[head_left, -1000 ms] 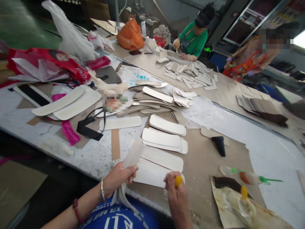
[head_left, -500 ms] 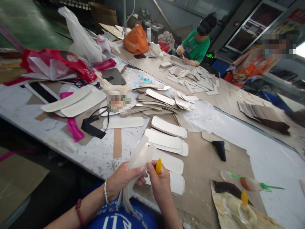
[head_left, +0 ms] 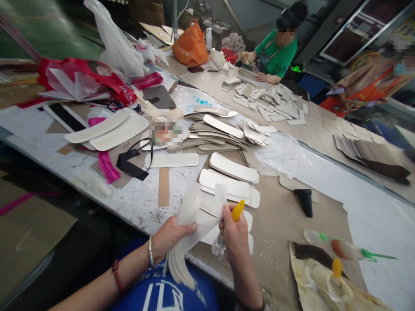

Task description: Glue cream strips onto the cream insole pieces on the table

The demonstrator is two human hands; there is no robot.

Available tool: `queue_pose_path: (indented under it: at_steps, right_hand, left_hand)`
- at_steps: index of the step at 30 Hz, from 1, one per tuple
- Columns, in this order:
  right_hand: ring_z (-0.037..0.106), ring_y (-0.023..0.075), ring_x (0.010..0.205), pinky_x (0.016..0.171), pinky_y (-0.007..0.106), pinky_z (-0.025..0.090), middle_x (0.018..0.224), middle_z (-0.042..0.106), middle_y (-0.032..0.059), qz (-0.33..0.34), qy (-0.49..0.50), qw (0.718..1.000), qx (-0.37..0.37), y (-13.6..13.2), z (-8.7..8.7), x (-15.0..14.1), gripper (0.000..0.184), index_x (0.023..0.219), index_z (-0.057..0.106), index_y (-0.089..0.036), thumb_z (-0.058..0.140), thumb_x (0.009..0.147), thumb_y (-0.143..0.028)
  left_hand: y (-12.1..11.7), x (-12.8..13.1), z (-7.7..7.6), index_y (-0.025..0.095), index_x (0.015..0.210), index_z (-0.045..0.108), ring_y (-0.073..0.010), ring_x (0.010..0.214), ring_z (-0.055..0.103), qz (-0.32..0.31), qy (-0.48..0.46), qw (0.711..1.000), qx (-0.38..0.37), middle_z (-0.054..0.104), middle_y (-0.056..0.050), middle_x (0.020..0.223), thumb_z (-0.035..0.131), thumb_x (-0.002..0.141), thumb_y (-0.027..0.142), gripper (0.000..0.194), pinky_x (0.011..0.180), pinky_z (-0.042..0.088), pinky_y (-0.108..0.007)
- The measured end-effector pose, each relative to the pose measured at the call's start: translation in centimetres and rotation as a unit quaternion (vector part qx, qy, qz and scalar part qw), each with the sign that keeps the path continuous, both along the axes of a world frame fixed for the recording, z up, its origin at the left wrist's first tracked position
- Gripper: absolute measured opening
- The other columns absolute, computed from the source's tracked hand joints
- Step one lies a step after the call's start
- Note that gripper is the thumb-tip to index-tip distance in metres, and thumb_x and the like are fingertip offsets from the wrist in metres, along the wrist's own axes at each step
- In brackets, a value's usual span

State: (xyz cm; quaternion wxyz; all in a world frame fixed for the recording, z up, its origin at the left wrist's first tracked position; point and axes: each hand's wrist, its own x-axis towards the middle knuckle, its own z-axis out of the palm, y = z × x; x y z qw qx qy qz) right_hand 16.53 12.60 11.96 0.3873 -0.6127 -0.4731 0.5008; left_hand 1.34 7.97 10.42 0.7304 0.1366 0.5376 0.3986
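My left hand (head_left: pixel 177 233) is closed around a bundle of thin whitish strips (head_left: pixel 183 263), thumb on top. The strips' lower ends curve down over a blue apron (head_left: pixel 191 298). My right hand (head_left: pixel 236 231) grips a yellow-handled brush (head_left: pixel 238 210), whose whitish, clumped head (head_left: pixel 218 246) sticks out below the fist. The right thumb and fingers also pinch the end of a translucent strip (head_left: pixel 221 194), spread away from the bundle. Beyond both hands lie stacks of white rounded-end pieces (head_left: pixel 227 183) on the brown sheet.
A second yellow handle (head_left: pixel 337 268) stands in a glue-smeared container (head_left: pixel 330 287) at the lower right, near green-tipped bottles (head_left: pixel 350 249). A black cone (head_left: pixel 304 203) lies above them. Piled strips (head_left: pixel 214 134) cover the table's middle. Two co-workers (head_left: pixel 279 54) are across the table.
My right hand has moved right, away from the left, drawing the strip end apart from the bundle. The brush head has come into sight. The whole view has shifted slightly.
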Motion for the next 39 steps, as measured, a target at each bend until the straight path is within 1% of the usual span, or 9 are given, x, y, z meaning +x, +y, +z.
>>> queue_pose_path:
  at_steps: [3, 5, 7, 10, 13, 17, 23, 30, 39]
  right_hand:
    - [0.032, 0.0086, 0.045, 0.042, 0.019, 0.027, 0.054, 0.038, -0.0078, 0.029, -0.006, 0.997, -0.073, 0.0, 0.9, 3.6, 0.038, 0.08, 0.051, -0.019, 0.057, 0.072, -0.056]
    - [0.03, 0.0086, 0.047, 0.044, 0.02, 0.025, 0.056, 0.037, -0.0068, 0.102, -0.037, 0.986, -0.124, -0.4, 1.0, 5.7, 0.039, 0.076, 0.054, -0.018, 0.06, 0.069, -0.055]
    - [0.029, 0.0089, 0.049, 0.046, 0.021, 0.025, 0.054, 0.035, -0.0062, 0.187, -0.072, 0.966, -0.164, -0.9, 0.5, 6.8, 0.036, 0.066, 0.051, -0.018, 0.059, 0.068, -0.053]
    - [0.031, 0.0096, 0.051, 0.049, 0.022, 0.026, 0.053, 0.034, -0.0057, 0.276, -0.143, 0.935, -0.17, -1.5, -1.5, 6.1, 0.031, 0.058, 0.043, -0.019, 0.052, 0.072, -0.045]
    - [0.038, 0.0109, 0.053, 0.05, 0.021, 0.027, 0.053, 0.042, -0.0044, 0.33, -0.256, 0.899, -0.133, -1.3, -3.6, 3.9, 0.025, 0.059, 0.046, -0.019, 0.047, 0.077, -0.035]
    - [0.046, 0.0127, 0.058, 0.053, 0.021, 0.028, 0.058, 0.051, -0.0029, 0.35, -0.34, 0.866, -0.112, -0.3, -5.3, 1.7, 0.022, 0.064, 0.054, -0.02, 0.047, 0.082, -0.03]
    - [0.055, 0.0155, 0.063, 0.055, 0.023, 0.028, 0.064, 0.062, 0.0012, 0.376, -0.409, 0.823, -0.116, 0.8, -6.3, 1.0, 0.019, 0.072, 0.061, -0.02, 0.049, 0.083, -0.03]
    - [0.062, 0.0187, 0.077, 0.059, 0.023, 0.032, 0.08, 0.069, 0.0054, 0.404, -0.461, 0.78, -0.123, 1.1, -5.7, 0.2, 0.02, 0.083, 0.065, -0.022, 0.048, 0.086, -0.032]
    - [0.064, 0.0202, 0.08, 0.06, 0.024, 0.037, 0.085, 0.07, 0.006, 0.423, -0.492, 0.752, -0.114, 1.0, -4.9, -0.2, 0.019, 0.089, 0.065, -0.024, 0.048, 0.088, -0.033]
  left_hand:
    - [-0.4, -1.2, -1.4, 0.013, 0.06, 0.06, -0.0109, 0.047, 0.049, 0.015, 0.082, 0.997, -0.002, 0.056, 0.001, 0.046, 0.071, 0.055, 0.039, 0.029, 0.052, 0.04, -0.024]
    - [-0.6, -1.7, -2.4, 0.014, 0.056, 0.057, -0.0074, 0.039, 0.039, 0.024, 0.119, 0.992, -0.014, 0.047, 0.005, 0.036, 0.07, 0.054, 0.037, 0.027, 0.046, 0.032, -0.022]
    - [-0.6, -1.8, -3.4, 0.014, 0.061, 0.059, -0.0066, 0.036, 0.034, 0.026, 0.144, 0.989, -0.033, 0.041, 0.008, 0.032, 0.069, 0.052, 0.035, 0.025, 0.042, 0.026, -0.021]
    - [-0.3, -1.4, -4.8, 0.013, 0.067, 0.06, -0.0075, 0.035, 0.033, 0.02, 0.165, 0.984, -0.06, 0.041, 0.008, 0.031, 0.067, 0.049, 0.033, 0.027, 0.041, 0.022, -0.021]
    - [0.0, -1.0, -5.7, 0.014, 0.066, 0.059, -0.008, 0.036, 0.034, 0.017, 0.181, 0.98, -0.075, 0.041, 0.008, 0.032, 0.067, 0.047, 0.03, 0.026, 0.042, 0.022, -0.022]
    - [0.4, -0.7, -6.3, 0.016, 0.063, 0.057, -0.0078, 0.038, 0.034, 0.01, 0.198, 0.977, -0.074, 0.041, 0.008, 0.036, 0.064, 0.049, 0.025, 0.018, 0.043, 0.024, -0.022]
    - [0.6, -0.7, -6.7, 0.017, 0.057, 0.057, -0.0102, 0.043, 0.04, -0.006, 0.223, 0.973, -0.063, 0.046, 0.006, 0.04, 0.059, 0.051, 0.017, 0.006, 0.044, 0.029, -0.022]
    - [0.7, -0.5, -7.4, 0.018, 0.055, 0.055, -0.0109, 0.045, 0.04, -0.013, 0.255, 0.966, -0.051, 0.045, 0.007, 0.042, 0.059, 0.052, 0.016, 0.005, 0.046, 0.031, -0.023]
    - [0.6, -0.4, -8.1, 0.019, 0.05, 0.051, -0.0118, 0.048, 0.043, -0.019, 0.286, 0.958, -0.03, 0.045, 0.007, 0.043, 0.065, 0.054, 0.025, 0.015, 0.05, 0.033, -0.024]
